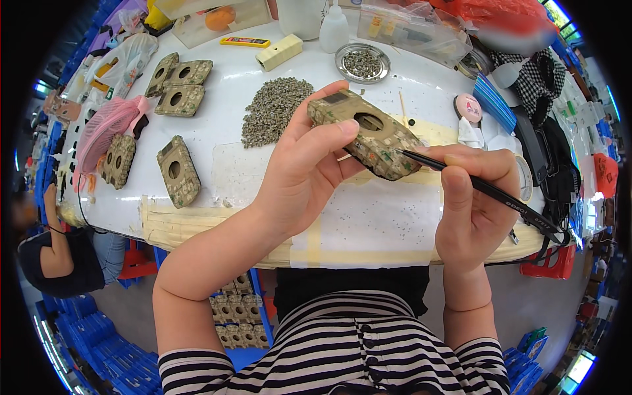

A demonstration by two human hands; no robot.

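White worktable (227, 82) | our left hand (303, 155) grips a camouflage hull (388, 141) above white paper (368, 220); our right hand (477, 204) pinches black tweezers (494, 191), tips at its surface | seemingly mid-work: small-part pile (273, 112) plentiful; whether five tabletop hulls (176, 170) are finished, we cannot tell

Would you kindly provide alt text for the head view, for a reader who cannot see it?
A person's left hand holds a camouflage toy tank hull, while the right hand holds black tweezers with their tip at its surface. Other camouflage hulls and a pile of small parts lie on the white table.
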